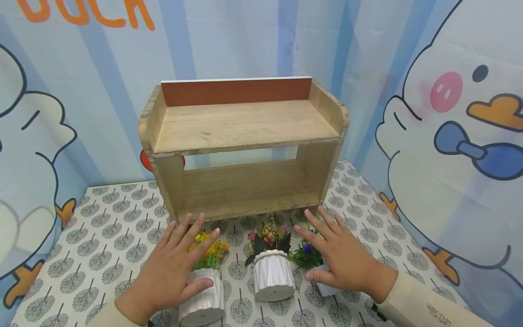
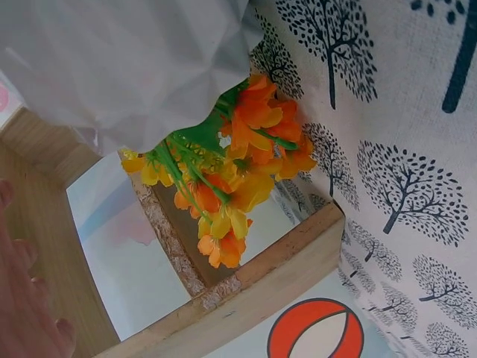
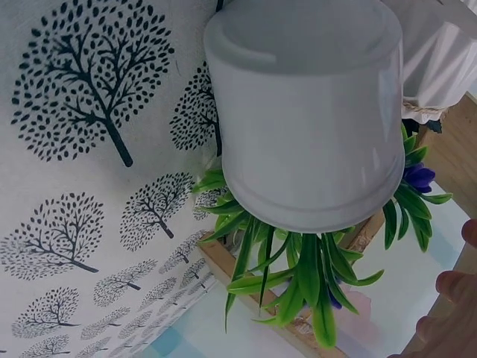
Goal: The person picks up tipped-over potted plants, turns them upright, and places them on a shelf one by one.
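My left hand [image 1: 171, 268] hovers lower left, fingers released, thumb touching the orange pot [image 1: 203, 297]; my right hand [image 1: 343, 259], released, covers the purple pot [image 1: 324, 284].

We count three white flower pots [image 1: 273, 274] along the lower middle of the frame, one wooden shelf [image 1: 243, 145] at centre, and two hands [image 1: 173, 268] at the bottom.

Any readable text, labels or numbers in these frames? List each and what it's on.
"DUCK", partly cut off at the frame's top, in orange letters on the blue striped cartoon backdrop.
Grey lettering on the cream right sleeve: too small and blurred to read.
Nothing readable on the white ribbed ceramic pots or light wooden two-tier shelf.
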Available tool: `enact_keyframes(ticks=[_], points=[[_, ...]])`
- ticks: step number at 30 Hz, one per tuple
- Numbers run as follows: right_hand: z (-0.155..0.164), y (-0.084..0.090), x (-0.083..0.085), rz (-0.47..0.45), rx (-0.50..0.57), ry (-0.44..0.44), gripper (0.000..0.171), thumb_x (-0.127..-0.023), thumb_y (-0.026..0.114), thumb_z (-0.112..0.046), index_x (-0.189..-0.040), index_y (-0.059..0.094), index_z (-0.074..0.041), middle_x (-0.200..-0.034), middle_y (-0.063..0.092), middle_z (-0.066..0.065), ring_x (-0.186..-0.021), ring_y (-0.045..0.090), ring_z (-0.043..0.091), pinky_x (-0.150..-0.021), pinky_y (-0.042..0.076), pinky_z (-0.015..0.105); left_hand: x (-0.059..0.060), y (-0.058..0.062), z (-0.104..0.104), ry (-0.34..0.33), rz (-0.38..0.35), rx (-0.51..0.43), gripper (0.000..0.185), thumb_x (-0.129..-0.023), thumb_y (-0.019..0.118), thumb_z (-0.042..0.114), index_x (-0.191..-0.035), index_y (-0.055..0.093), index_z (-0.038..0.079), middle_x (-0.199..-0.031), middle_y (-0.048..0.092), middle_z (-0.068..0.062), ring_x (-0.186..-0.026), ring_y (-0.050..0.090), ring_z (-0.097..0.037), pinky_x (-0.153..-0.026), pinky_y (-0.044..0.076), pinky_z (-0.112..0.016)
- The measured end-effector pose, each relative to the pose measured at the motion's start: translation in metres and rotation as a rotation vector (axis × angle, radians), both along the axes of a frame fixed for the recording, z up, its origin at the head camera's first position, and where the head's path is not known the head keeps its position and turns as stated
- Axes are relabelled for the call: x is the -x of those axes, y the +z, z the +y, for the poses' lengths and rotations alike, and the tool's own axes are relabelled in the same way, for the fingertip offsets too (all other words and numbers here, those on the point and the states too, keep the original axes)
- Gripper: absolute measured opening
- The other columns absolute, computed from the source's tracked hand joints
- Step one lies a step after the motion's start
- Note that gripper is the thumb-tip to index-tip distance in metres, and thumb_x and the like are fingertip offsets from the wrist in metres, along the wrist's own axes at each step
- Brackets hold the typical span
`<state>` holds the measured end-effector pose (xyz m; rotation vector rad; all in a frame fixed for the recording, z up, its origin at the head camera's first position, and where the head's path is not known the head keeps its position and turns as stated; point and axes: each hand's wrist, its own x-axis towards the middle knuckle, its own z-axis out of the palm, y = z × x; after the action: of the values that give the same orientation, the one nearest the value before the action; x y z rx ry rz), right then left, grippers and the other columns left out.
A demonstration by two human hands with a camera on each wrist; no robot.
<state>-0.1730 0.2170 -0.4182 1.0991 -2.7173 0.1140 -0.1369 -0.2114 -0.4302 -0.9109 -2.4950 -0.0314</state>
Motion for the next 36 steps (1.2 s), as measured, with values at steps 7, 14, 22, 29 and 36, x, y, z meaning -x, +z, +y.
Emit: enact_keyframes(ticks=[7,14,22,29,36], points=[[0.002,0.002,-0.001,-0.012,0.007,-0.008,0.095,-0.092,0.055,-0.079,-0.168,0.029,-0.028,-0.177,0.011,0.008,-0.162,0.004,0.041,-0.119,0.018,0.074,0.0,0.004,-0.002,-0.002,-0.009,-0.014,0.094,-0.094,0.057,0.072,-0.169,0.025,0.025,-0.177,0.006,-0.014,-0.164,-0.004,-0.034,-0.129,-0.011,-0.047],[0.01,-0.002,-0.002,-0.02,0.014,-0.034,0.095,-0.091,0.058,-0.077,-0.168,0.027,-0.031,-0.177,0.011,0.007,-0.162,0.008,0.044,-0.118,0.019,0.076,0.007,0.018,-0.002,0.018,0.002,-0.052,0.087,-0.1,0.039,0.077,-0.17,0.021,0.028,-0.178,0.003,-0.014,-0.164,-0.005,-0.034,-0.127,-0.015,-0.048],[0.016,-0.005,0.0,-0.03,0.017,-0.062,0.095,-0.091,0.064,-0.072,-0.168,0.028,-0.03,-0.177,0.013,0.009,-0.162,0.006,0.042,-0.117,0.019,0.077,0.02,0.049,-0.004,0.034,0.079,-0.191,0.081,-0.104,0.019,0.075,-0.17,0.02,0.028,-0.177,0.003,-0.015,-0.162,0.005,-0.044,-0.128,-0.005,-0.056],[0.019,-0.007,0.002,-0.023,0.023,-0.064,0.096,-0.09,0.07,-0.067,-0.167,0.032,-0.025,-0.176,0.014,0.011,-0.161,0.009,0.045,-0.117,0.02,0.077,0.042,0.087,-0.018,-0.009,0.261,-0.385,0.076,-0.105,0.029,0.072,-0.169,0.022,0.033,-0.177,0.008,-0.011,-0.164,0.006,-0.036,-0.127,0.005,-0.062],[0.02,-0.008,0.001,-0.023,0.022,-0.068,0.096,-0.09,0.072,-0.063,-0.167,0.031,-0.025,-0.176,0.016,0.013,-0.159,0.014,0.048,-0.116,0.022,0.077,0.07,0.128,-0.034,-0.013,0.168,-0.678,0.082,-0.102,0.041,0.072,-0.169,0.024,0.026,-0.177,0.006,-0.013,-0.163,0.001,-0.036,-0.126,0.009,-0.065]])
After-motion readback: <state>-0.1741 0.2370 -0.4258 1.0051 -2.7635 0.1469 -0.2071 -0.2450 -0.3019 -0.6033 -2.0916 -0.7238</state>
